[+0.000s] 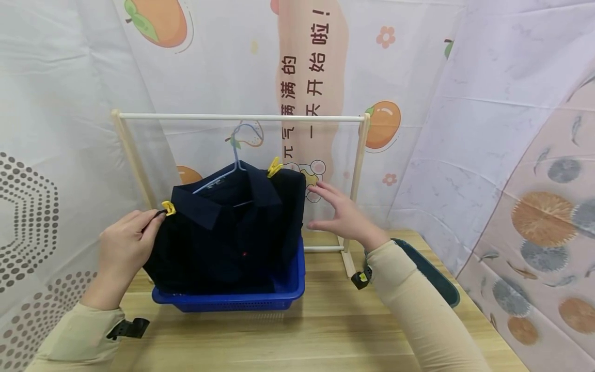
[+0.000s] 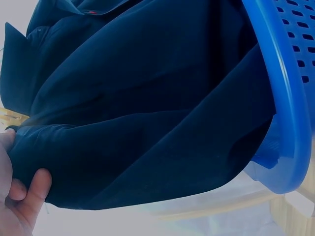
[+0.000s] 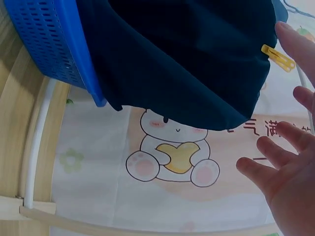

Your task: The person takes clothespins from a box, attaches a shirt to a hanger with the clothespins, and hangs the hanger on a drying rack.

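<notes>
A dark navy collared shirt point(image 1: 223, 232) hangs on a light blue hanger point(image 1: 236, 150), its lower part down in a blue basket point(image 1: 228, 301). Yellow clothespins clip it at both shoulders, one clothespin point(image 1: 169, 207) on the left and another clothespin point(image 1: 275, 167) on the right. My left hand point(image 1: 127, 240) pinches the shirt's shoulder cloth beside the left clothespin; in the left wrist view its fingers point(image 2: 37, 191) lie at the cloth edge. To the right of the shirt, my right hand point(image 1: 341, 213) is spread with fingers apart, holding nothing, near the right clothespin point(image 3: 278, 57).
A wooden rack with a white top bar point(image 1: 241, 118) stands behind the basket, the hanger's hook close to the bar. At the right, a dark green tray point(image 1: 432, 274) sits partly behind the right sleeve. Patterned curtains point(image 1: 511, 155) enclose the wooden table point(image 1: 325, 330).
</notes>
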Motion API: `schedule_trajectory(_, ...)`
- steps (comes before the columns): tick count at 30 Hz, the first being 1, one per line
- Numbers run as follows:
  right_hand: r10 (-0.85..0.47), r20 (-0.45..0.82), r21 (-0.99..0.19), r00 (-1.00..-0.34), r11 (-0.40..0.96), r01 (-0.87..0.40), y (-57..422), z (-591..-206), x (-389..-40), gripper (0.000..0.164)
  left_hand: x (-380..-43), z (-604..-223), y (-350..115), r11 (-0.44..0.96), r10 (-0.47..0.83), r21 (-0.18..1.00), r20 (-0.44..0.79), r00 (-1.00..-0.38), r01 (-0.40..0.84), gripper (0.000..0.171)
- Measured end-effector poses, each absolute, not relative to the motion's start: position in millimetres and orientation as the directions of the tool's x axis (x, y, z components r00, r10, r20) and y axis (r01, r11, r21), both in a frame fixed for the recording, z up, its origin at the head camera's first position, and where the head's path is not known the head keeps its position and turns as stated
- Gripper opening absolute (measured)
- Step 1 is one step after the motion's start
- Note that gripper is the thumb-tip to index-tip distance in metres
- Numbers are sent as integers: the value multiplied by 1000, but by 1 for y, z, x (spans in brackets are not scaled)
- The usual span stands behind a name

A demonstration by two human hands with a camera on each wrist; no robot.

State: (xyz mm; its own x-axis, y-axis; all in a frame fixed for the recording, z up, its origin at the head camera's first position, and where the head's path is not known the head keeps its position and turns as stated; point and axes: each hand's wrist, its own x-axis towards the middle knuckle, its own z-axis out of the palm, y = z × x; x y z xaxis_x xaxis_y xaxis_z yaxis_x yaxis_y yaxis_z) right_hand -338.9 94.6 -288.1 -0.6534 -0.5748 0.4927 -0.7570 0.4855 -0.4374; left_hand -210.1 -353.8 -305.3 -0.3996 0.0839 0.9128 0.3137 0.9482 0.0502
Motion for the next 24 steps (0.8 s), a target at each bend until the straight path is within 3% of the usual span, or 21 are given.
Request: schedule_trajectory(24,-659,317,-436,-682,537,-722,50,-306,-345,94,-213,-309,-366,955,76,43,922,-380,294,10)
